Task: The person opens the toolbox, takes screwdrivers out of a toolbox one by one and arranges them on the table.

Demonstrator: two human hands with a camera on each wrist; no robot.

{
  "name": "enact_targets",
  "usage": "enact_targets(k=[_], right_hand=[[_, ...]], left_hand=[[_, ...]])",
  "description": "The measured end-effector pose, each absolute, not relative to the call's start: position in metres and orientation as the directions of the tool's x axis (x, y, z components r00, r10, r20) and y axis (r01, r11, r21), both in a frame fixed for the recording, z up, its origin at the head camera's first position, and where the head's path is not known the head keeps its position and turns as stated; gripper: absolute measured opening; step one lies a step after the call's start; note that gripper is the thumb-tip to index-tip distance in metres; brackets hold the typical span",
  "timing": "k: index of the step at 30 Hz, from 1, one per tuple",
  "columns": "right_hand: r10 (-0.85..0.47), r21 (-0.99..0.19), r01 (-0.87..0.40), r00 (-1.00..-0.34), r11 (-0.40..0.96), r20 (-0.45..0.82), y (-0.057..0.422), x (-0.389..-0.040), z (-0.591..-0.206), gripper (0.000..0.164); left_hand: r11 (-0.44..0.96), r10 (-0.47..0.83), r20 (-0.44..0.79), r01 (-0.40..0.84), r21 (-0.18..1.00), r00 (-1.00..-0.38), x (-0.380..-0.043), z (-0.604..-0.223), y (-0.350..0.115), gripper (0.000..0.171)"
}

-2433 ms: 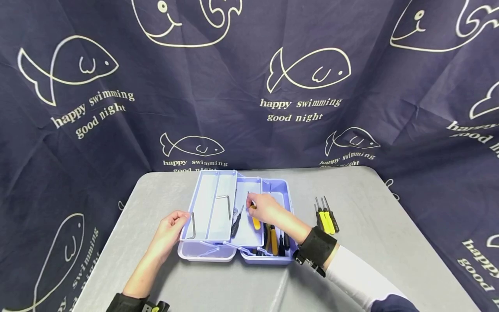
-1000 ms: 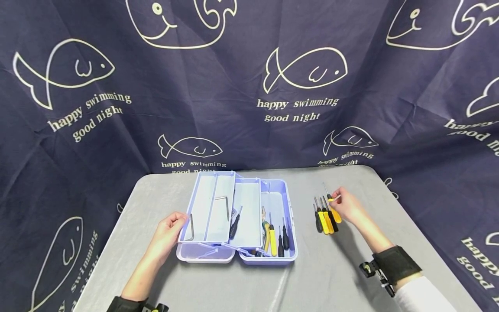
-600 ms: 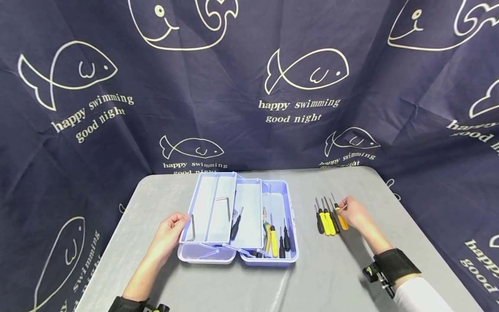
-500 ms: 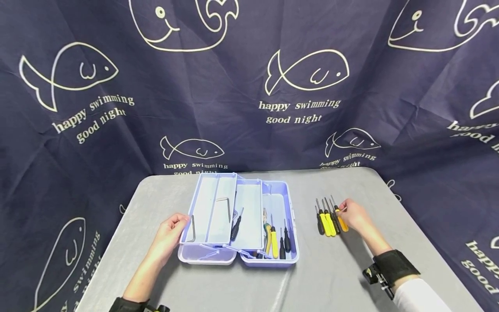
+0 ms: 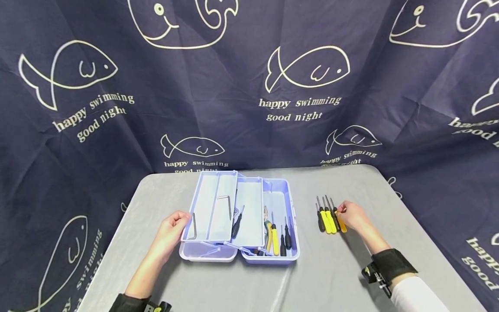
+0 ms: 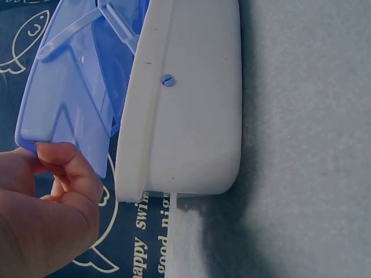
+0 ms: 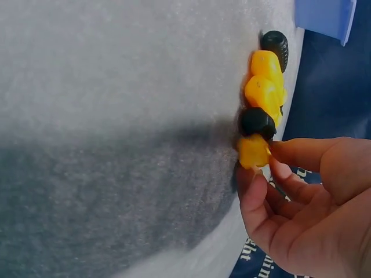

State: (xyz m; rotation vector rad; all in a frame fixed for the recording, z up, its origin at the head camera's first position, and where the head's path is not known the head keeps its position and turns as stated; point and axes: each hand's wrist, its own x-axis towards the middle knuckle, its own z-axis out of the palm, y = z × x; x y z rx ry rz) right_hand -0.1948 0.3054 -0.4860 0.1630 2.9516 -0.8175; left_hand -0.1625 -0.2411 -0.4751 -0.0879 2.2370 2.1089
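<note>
My right hand (image 5: 352, 216) pinches the handle of an orange-yellow screwdriver (image 7: 253, 152) between thumb and fingers. This screwdriver lies at the right end of a row, right beside a black-handled screwdriver (image 7: 258, 123). Further along the row are two yellow-handled screwdrivers (image 5: 328, 223) and another black-handled one (image 5: 321, 222). To the left, a lilac toolbox (image 5: 297, 249) stands with its trays spread out. My left hand (image 5: 167, 232) pinches the near left corner of the upper tray (image 6: 64, 110); part of that corner is hidden behind the fingers.
Two hex keys (image 5: 229, 206) lie in the upper tray. The middle tray (image 5: 249, 216) holds a black screwdriver (image 5: 236, 226). Pliers (image 5: 269, 234), a yellow screwdriver (image 5: 275, 242) and two black ones (image 5: 287, 238) lie in the box bottom. A curtain (image 5: 249, 86) hangs behind the grey table (image 5: 312, 277).
My right hand has carried the orange-yellow screwdriver from above the middle tray rightward and lowered it against the row's right end. The left hand has stayed at the upper tray.
</note>
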Motion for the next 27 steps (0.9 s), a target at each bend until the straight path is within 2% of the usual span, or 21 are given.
enact_targets(k=[10,19,23,27], right_hand=[[0.073,-0.538,0.138,-0.987,0.831,-0.141,0.305,-0.192,-0.488,0.013],[0.066,-0.465,0.088,-0.996,0.881,-0.065,0.291,-0.195,-0.471,0.018],[0.013,-0.439,-0.001,-0.999,0.899,0.030,0.269,-0.188,-0.457,0.014],[-0.075,-0.512,-0.137,-0.987,0.848,0.139,0.236,-0.182,-0.443,0.007]], left_hand=[[0.094,0.013,-0.086,-0.085,0.992,-0.996,-0.163,-0.476,-0.241,0.019],[0.105,0.002,-0.075,-0.074,0.992,-0.997,-0.166,-0.478,-0.245,0.018],[0.095,0.006,-0.097,-0.096,0.991,-0.995,-0.165,-0.480,-0.245,0.017],[0.083,0.025,-0.089,-0.086,0.993,-0.996,-0.167,-0.480,-0.243,0.017]])
